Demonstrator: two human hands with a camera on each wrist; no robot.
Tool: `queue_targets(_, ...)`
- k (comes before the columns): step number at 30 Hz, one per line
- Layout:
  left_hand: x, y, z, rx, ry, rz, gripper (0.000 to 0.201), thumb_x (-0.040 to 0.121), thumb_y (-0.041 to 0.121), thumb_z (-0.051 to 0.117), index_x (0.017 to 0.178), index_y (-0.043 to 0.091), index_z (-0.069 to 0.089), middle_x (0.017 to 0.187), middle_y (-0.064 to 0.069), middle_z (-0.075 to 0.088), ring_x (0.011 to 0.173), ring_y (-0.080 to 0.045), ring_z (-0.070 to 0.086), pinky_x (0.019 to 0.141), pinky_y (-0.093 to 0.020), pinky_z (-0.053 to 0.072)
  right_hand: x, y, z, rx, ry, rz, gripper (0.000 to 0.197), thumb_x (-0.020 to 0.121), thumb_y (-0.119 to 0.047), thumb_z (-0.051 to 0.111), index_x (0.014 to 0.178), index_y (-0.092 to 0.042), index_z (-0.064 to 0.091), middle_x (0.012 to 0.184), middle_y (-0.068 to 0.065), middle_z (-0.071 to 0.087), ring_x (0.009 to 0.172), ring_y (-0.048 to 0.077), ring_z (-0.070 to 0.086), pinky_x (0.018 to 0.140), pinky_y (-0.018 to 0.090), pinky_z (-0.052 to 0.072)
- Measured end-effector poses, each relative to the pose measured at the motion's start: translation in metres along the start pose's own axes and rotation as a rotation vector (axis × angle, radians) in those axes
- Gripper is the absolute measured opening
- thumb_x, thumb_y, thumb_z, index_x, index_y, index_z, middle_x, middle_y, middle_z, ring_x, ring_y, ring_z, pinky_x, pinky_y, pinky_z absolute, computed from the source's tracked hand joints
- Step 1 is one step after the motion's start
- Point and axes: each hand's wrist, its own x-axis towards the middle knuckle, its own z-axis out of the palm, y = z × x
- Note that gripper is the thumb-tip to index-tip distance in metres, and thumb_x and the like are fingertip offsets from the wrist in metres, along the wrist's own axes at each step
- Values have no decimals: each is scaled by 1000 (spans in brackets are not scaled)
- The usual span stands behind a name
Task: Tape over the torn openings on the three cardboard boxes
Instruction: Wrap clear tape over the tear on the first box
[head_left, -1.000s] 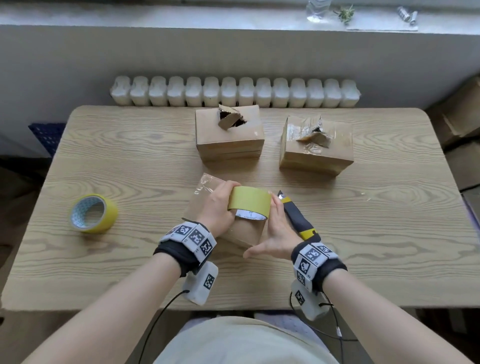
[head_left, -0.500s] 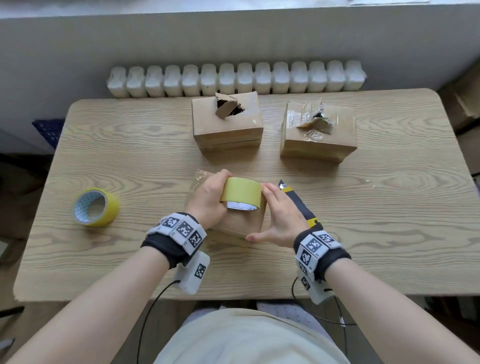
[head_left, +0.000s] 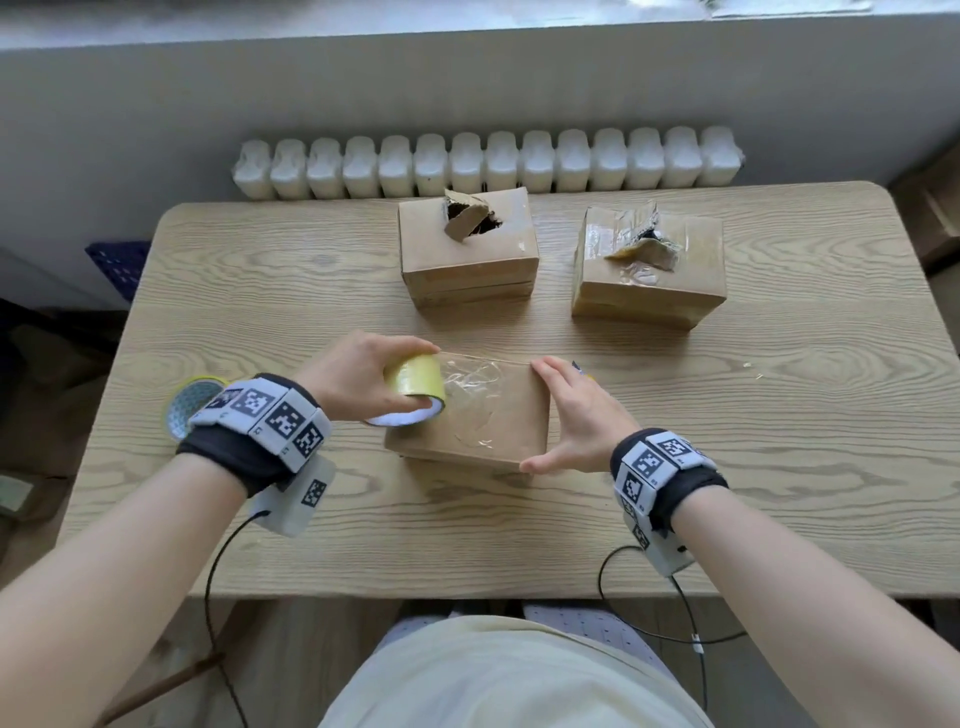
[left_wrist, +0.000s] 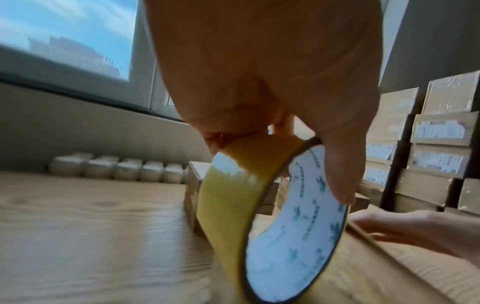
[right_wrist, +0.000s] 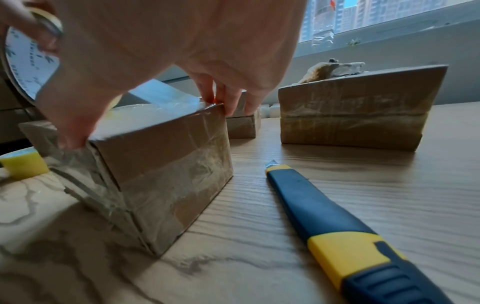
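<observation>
Gripping tape roll (head_left: 414, 381) over near box (head_left: 498, 421) left edge, left hand (head_left: 358, 374) curls round it; clear strip spans box top. Right hand (head_left: 576, 415), fingers straight, presses strip end at box right edge. Two torn boxes (head_left: 467, 244) (head_left: 647, 267) beyond; knife (right_wrist: 337, 226) right of box.

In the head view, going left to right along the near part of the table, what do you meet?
Spare tape roll lying on the table → left hand gripping the tape roll → near box → right hand pressing the tape end at the box's right edge.
</observation>
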Motion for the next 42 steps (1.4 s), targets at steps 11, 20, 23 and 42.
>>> queue_targets(11,-2,-3,-14,800,-178,88,69,82,72,35,141,54,4,79,7,42,75,-12,41,73,-26,26,3,3,0,-3,-42,11,132,51,-62,81,151,-16,9,157,-1,11,144,14,15,117,33,19)
queue_targets(20,7,0,-10,949,-232,212,56,89,65,25,141,54,9,104,1,52,78,-13,53,74,-30,27,-1,-6,0,-10,-72,-24,130,65,-52,79,150,-11,-10,159,2,-12,146,14,-6,118,27,5)
queue_targets(23,11,4,-4,1002,-218,219,51,92,62,25,142,53,15,106,0,54,79,-15,57,73,-32,25,-4,-15,3,-56,-78,-55,126,69,-53,74,149,-13,-14,156,2,-23,144,13,-17,118,30,-3)
queue_targets(42,29,6,4,614,-168,-59,41,90,54,43,124,34,52,119,3,61,110,-20,56,79,-31,41,35,-47,45,-387,-10,-259,81,88,-69,6,148,-16,-12,155,-4,-16,142,7,-16,118,32,-6)
